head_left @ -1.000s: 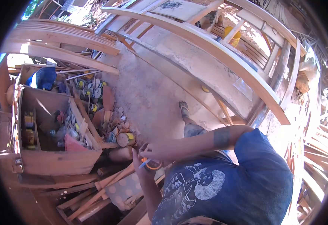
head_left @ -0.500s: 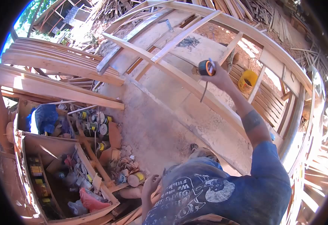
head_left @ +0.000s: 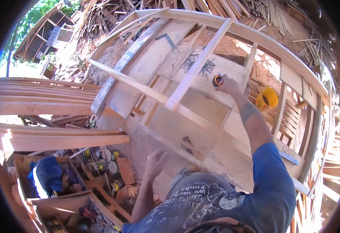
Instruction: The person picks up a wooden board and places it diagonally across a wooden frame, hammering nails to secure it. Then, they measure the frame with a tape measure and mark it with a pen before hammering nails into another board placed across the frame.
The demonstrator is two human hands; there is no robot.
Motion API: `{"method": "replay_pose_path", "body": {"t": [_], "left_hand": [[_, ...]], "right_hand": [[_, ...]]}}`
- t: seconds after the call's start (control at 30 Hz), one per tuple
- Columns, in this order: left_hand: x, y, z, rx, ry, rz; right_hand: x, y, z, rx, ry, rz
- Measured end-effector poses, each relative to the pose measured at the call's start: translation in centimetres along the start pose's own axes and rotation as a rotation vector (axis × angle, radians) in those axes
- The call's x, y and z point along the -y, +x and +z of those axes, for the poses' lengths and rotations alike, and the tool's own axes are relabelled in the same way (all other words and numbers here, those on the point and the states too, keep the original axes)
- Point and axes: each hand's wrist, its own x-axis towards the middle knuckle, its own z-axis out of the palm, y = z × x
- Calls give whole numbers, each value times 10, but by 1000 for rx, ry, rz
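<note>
My right hand (head_left: 229,84) is wrapped round a black and orange tape measure (head_left: 218,80), held out over the wooden frame. Close beyond it lies a heap of dark nails (head_left: 205,66) on a board, partly behind a pale crosspiece (head_left: 199,64) of the frame. The frame's near rail (head_left: 150,90) runs below my outstretched arm. My left hand (head_left: 157,161) hangs in front of my body, slightly blurred, its fingers loosely bent and apart with nothing seen in them. It is nearest the dusty floor and the boxes of cans.
A yellow bucket (head_left: 266,99) stands right of my arm, beside slats. An L-shaped dark tool (head_left: 167,41) rests on the far boards. Long planks (head_left: 45,99) jut in from the left, above an open wooden box (head_left: 24,171) with cans and a blue bag (head_left: 47,174). Scrap wood lies beyond.
The view has shifted. My left hand has risen forward from beside my body. The tape measure has turned in my right hand, and the strip hanging below it no longer shows.
</note>
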Motion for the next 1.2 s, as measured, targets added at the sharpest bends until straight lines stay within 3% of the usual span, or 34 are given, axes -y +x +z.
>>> {"method": "replay_pose_path", "body": {"t": [0.1, 0.23, 0.3, 0.37, 0.47, 0.63, 0.7, 0.9, 1.03, 1.17, 1.2], "left_hand": [[-51, 101, -30, 44, -21, 238], [-97, 259, -57, 105, 14, 345], [-113, 334, -49, 97, 94, 303], [-89, 416, -19, 27, 225, 487], [-103, 472, 24, 32, 351, 462], [-125, 508, 74, 47, 602, 537], [-116, 532, 94, 88, 543, 432], [-128, 547, 97, 150, 671, 450], [-117, 552, 100, 173, 720, 537], [-91, 559, 106, 5, 710, 704], [-92, 561, 104, 84, 711, 653]], "right_hand": [[15, 17, 9, -65, 36, 76], [2, 47, 11, -131, 41, 252], [-15, 61, 26, -140, 15, 261], [-21, 64, 36, -143, 29, 222], [15, 18, 14, -368, -64, 157], [29, -102, -4, -425, 208, 157], [33, -158, -21, -431, 169, 220], [-2, -283, -40, -574, 246, 572], [-24, -319, -35, -646, 270, 693], [-31, -321, -21, -715, 195, 606], [-25, -318, -20, -752, 161, 564]]}}
